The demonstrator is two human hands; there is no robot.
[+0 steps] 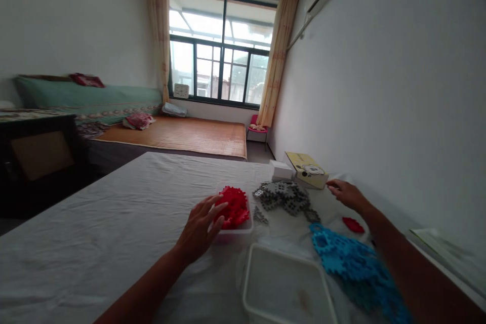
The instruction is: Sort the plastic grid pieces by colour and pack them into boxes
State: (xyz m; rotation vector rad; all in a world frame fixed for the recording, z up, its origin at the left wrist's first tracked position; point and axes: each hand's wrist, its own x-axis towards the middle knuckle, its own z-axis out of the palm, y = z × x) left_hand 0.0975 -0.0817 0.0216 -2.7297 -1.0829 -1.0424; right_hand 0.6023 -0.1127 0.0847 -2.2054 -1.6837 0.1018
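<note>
Red pieces (237, 202) look mostly done, piled in a tub (236, 232) — gray pieces (284, 195), blue pieces (343, 253) and one stray red bit (353, 225) sit outside it. Left hand (203, 223): fingers apart, at the reds. Right hand (348, 194): near a yellow box (308, 171), can't tell its grip — no readable writing.

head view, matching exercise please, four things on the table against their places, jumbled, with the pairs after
Things
1. heaped red notched plastic pieces
2. heaped grey notched plastic pieces
3. heaped blue notched plastic pieces
4. yellow printed cardboard box

Places
A. right of the large translucent plastic container
B. nearest the right hand
C. in a small clear plastic tub
D. in front of the small white box

Pairs: 1-C, 2-D, 3-A, 4-B
</note>
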